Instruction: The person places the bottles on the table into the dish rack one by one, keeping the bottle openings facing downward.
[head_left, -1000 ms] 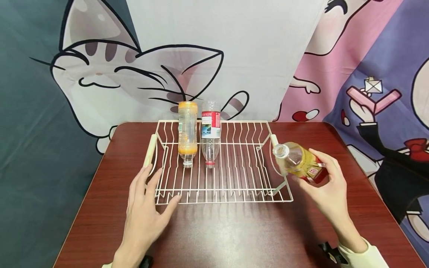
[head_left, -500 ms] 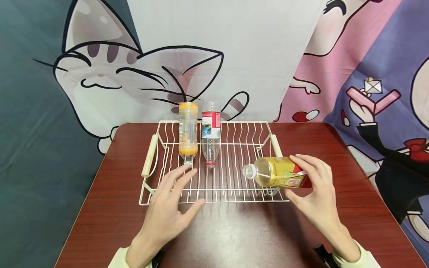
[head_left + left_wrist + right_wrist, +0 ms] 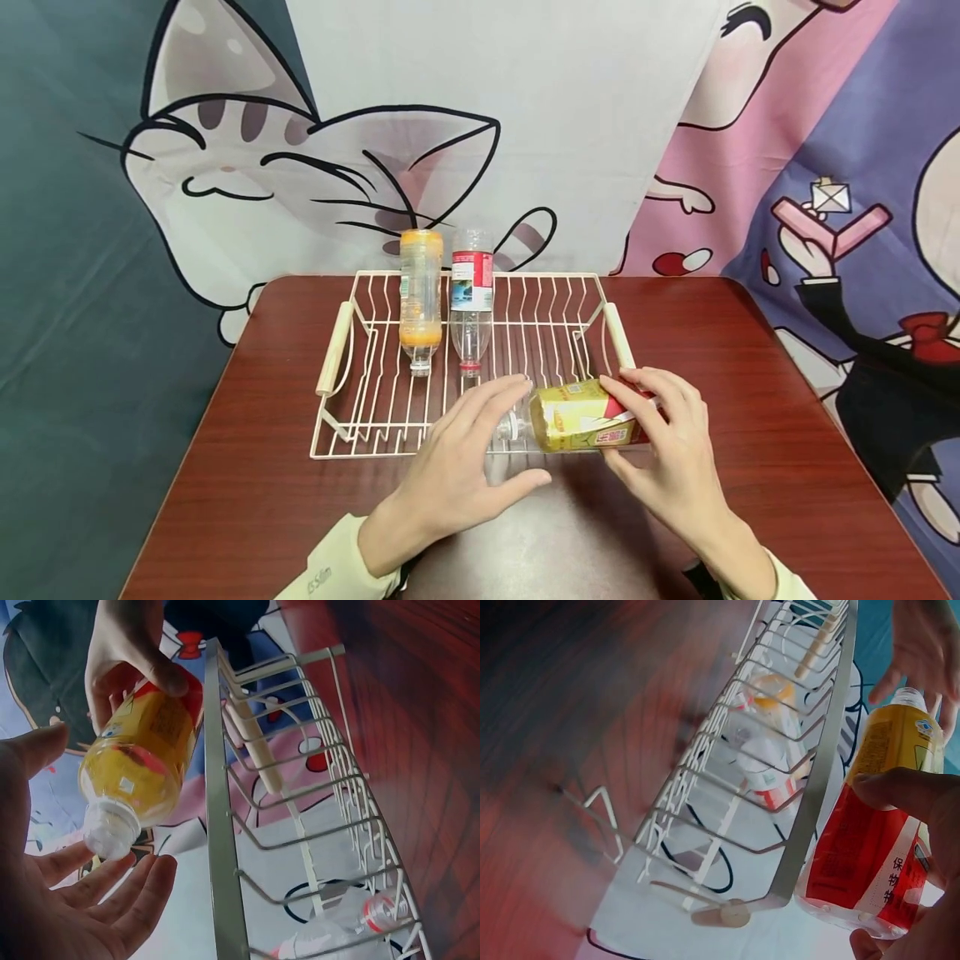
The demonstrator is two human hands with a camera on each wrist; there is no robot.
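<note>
My right hand (image 3: 675,458) grips the base end of a clear plastic bottle (image 3: 573,417) with a yellow and red label. The bottle lies sideways in the air at the front of a white wire rack (image 3: 367,457), its neck pointing left. No cap shows on its mouth in the left wrist view. My left hand (image 3: 461,475) is beside the neck, thumb and fingers spread apart. The left wrist view shows the fingertips (image 3: 161,870) close to the bottle's mouth; whether they touch it I cannot tell.
Two clear bottles stand neck-down in the rack: one with orange bands (image 3: 421,292), one with a red and white label (image 3: 472,283). Wooden handles (image 3: 335,348) flank the rack. It stands on a dark red-brown table (image 3: 232,475) before a cartoon-printed cloth (image 3: 600,125).
My right hand has brought the bottle left and towards me, from beyond the rack's right handle to its front, turning the neck leftward. My left hand has moved right, towards the neck.
</note>
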